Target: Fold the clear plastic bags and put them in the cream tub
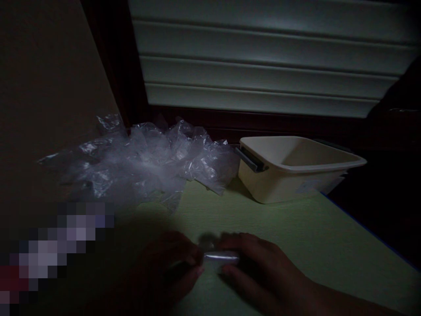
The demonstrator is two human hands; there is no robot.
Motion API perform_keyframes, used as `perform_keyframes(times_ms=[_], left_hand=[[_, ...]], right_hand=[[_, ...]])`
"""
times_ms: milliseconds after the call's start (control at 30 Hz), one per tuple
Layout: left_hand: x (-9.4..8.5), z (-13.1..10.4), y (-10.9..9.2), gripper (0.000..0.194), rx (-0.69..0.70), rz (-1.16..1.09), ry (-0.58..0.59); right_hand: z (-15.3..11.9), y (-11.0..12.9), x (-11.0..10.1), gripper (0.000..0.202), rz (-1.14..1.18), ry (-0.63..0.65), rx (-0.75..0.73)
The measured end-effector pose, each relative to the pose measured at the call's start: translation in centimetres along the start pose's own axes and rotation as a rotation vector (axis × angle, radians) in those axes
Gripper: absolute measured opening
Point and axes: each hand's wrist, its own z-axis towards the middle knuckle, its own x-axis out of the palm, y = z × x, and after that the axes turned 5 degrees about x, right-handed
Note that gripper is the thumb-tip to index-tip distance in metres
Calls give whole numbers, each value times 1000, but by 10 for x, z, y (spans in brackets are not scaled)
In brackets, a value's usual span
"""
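Note:
Between my two hands is a slim, shiny, whitish wrapped-looking piece (221, 256), lying roughly level just above or on the table; its exact kind is too dark to make out. My left hand (174, 263) is closed, thumb and fingers pinching at its left end. From the other side, my right hand (266, 267) curls its thumb and fingers around the right end, which they partly hide. A faint, blurred shape shows just behind the piece. Both hands are in deep shadow near the bottom of the view.
A heap of crumpled clear plastic bags (158, 158) lies at the back left against the wall. To the right of it stands a cream plastic bin (283, 184) with dark handles. The light green table (329, 245) has a blue edge on the right. A blurred-out patch covers the lower left.

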Motion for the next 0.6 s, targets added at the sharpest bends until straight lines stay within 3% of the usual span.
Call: perform_keyframes(times_ms=[200, 300, 367, 600], left_hand=[[7, -4, 0, 7, -167, -32, -44], [13, -5, -2, 35, -202, -9, -174], [14, -5, -3, 40, -171, -4, -234], [4, -4, 0, 31, -69, 116, -64]], right_hand=[[-7, -7, 4, 28, 53, -29, 33], [-7, -7, 2, 20, -49, -117, -122], [-5, -6, 1, 16, -101, -131, -201], [-2, 0, -1, 21, -319, 17, -266]])
